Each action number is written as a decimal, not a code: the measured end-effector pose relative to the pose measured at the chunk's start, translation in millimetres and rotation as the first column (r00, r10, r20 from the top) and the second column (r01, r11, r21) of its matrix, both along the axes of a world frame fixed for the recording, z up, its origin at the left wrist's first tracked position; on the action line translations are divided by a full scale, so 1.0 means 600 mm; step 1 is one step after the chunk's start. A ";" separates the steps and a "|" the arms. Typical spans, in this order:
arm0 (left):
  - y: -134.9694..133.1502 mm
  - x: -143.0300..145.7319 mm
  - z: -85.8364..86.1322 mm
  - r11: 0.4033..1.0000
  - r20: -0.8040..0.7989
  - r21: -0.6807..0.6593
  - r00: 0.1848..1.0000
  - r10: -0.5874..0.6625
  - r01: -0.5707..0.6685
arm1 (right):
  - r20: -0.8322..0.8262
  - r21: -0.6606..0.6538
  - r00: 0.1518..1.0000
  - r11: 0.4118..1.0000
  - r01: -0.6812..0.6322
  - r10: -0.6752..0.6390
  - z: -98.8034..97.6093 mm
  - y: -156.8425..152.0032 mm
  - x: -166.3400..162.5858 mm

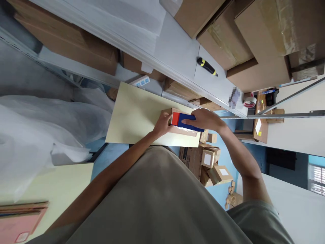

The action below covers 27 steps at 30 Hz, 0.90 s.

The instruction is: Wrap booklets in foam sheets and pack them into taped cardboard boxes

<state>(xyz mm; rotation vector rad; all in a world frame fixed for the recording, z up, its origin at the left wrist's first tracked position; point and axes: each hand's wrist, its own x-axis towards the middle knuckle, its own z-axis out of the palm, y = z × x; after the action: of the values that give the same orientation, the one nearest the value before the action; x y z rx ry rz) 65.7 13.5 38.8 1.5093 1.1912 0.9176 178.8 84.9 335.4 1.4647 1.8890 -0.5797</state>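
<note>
A small brown cardboard box (187,130) lies on a cream-coloured board in front of me. My right hand (203,119) is wrapped round a blue tape dispenser (186,121) with a red front end, held flat over the top of the box. The red end points left, towards my left hand (163,124). Curled fingers of my left hand grip the left end of the box, close by the red end. Whether these fingers also touch the dispenser or a strip of tape, I cannot tell. My right hand hides part of the box's far side.
Beyond the cream board (134,112) runs a grey shelf (177,57) bearing a black and yellow cutter (207,66), a roll of tape (250,101) and large cartons (228,40). A power strip (141,81) lies behind the board. Several boxes (208,158) are piled on the blue floor.
</note>
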 end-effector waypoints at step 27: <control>0.029 -0.007 -0.040 0.996 -0.183 -0.043 0.979 -0.085 0.078 | 0.155 -0.087 0.987 0.995 0.048 -0.034 -0.155 0.010 0.217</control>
<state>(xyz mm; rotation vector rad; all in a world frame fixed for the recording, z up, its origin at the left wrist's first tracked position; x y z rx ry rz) 61.3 30.8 14.8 1.6295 1.2612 0.7095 309.0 90.7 242.3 1.4504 1.6959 -0.5484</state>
